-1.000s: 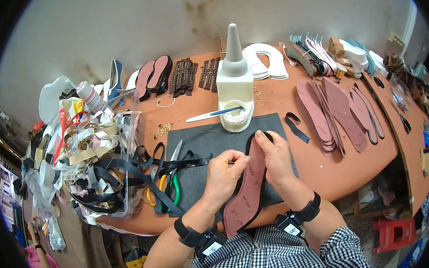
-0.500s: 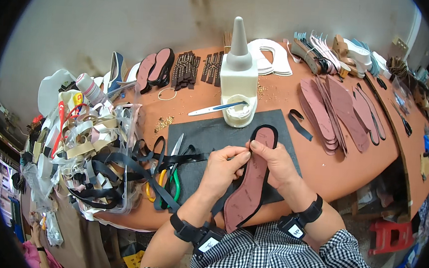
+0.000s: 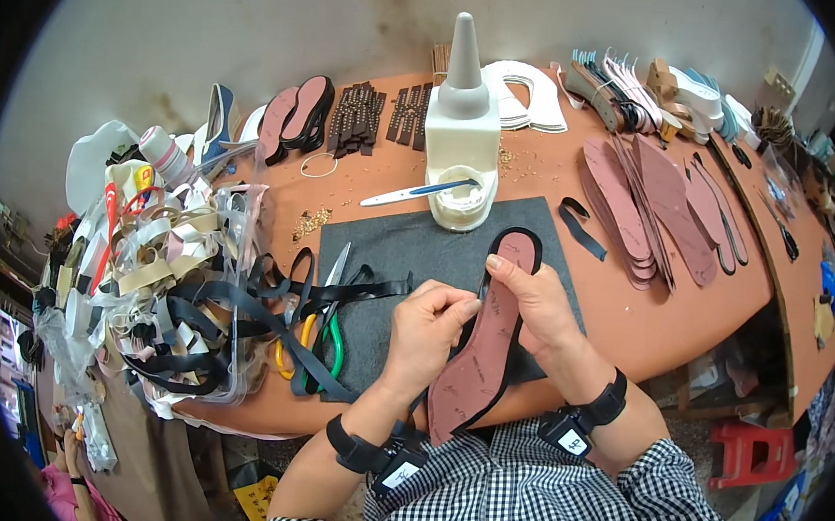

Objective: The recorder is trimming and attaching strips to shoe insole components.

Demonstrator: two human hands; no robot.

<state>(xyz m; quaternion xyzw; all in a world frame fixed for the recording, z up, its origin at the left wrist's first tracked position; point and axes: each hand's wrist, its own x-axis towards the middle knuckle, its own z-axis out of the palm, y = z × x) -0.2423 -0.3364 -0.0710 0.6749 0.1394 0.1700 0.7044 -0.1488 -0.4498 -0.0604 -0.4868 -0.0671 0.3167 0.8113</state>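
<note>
A pink insole with a black band around its edge is held upright, toe end away from me, over the front of the dark mat. My right hand grips its right side near the toe, thumb pressed on the pink face and fingers underneath. My left hand is closed in a pinch at the left edge, on the black band there; its fingertips partly hide the band. Left of this hand lie scissors with yellow and green handles, among loose black straps.
A glue pot with a brush across it stands behind the mat, below a white cone-topped stand. Pink insoles are stacked at right. A clear bin overflows with strips at left. A red stool stands below the table.
My left hand has shifted slightly down along the insole's left edge, so its fingertips are farther from my right thumb. My right hand still holds the insole.
</note>
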